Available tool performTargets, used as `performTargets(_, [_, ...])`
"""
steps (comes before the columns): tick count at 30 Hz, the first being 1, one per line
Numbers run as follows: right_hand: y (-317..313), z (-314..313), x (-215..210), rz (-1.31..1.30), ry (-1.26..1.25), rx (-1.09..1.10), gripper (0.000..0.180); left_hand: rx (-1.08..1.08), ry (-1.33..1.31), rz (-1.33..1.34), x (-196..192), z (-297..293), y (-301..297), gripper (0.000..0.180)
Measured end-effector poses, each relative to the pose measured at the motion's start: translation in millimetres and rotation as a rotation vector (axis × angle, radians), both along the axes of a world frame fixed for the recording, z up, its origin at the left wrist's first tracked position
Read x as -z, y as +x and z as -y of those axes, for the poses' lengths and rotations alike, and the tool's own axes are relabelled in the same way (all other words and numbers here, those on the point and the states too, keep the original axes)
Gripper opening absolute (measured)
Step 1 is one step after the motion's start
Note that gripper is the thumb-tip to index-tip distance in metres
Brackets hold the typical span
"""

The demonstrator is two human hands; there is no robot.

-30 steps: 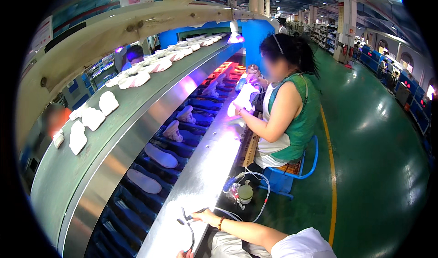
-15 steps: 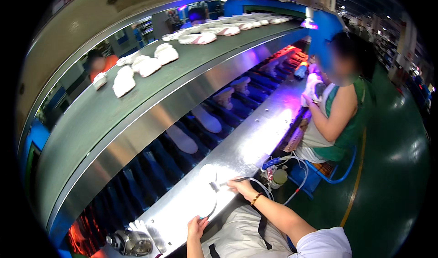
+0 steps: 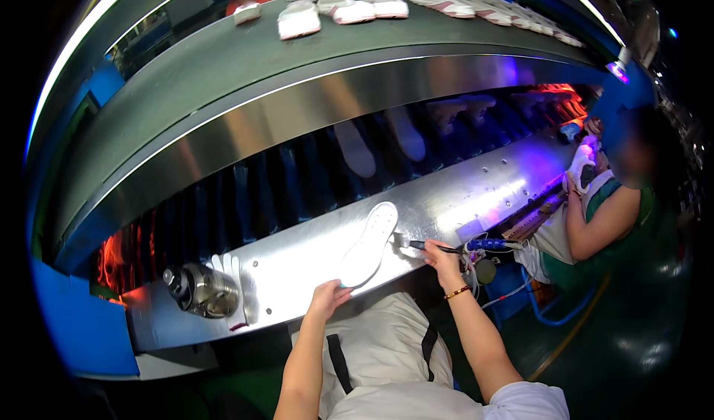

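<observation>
A white shoe sole [image 3: 369, 238] slants over the bright metal ledge, its rounded far end pointing away from me. My left hand [image 3: 327, 298] pinches the near end of this sole between thumb and fingers. In my right hand [image 3: 442, 259] is a brush [image 3: 418, 244] with a dark handle, gripped with the fingers closed around it. The brush tip lies at the right edge of the sole; whether it touches cannot be made out in the glare.
Beyond the metal ledge [image 3: 286, 260], two soles [image 3: 355, 149] and several shoe parts lie on a dark slatted conveyor. Shoe uppers [image 3: 299, 20] sit on the green belt [image 3: 223, 74] above. A clear bottle [image 3: 204, 291] and white glove [image 3: 229, 267] stand left. A co-worker [image 3: 606, 219] sits right.
My view has swung, so the ledge and belt appear more level, with the bottle and glove fully in sight. The brush has shifted slightly off the sole's surface toward its right edge.
</observation>
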State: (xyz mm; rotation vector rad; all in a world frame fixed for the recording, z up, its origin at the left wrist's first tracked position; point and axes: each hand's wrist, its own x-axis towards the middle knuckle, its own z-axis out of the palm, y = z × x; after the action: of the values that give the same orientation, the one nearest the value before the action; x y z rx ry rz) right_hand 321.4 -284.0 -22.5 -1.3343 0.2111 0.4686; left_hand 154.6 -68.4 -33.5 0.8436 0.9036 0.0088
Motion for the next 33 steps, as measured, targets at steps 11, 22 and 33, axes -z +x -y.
performTargets(11, [-21, -19, -30, 0.932, -0.384, -0.243, 0.021, 0.006, -0.024, 0.009, 6, -2, -4, 0.027])
performTargets(22, [-11, -19, -11, 1.894, -0.845, -0.6, 0.024, 0.008, -0.018, -0.021, 7, 0, -1, 0.029])
performTargets(33, [-6, -1, -18, 1.906, -0.849, -0.623, 0.026, 0.028, -0.007, -0.017, 11, -1, 1, 0.028])
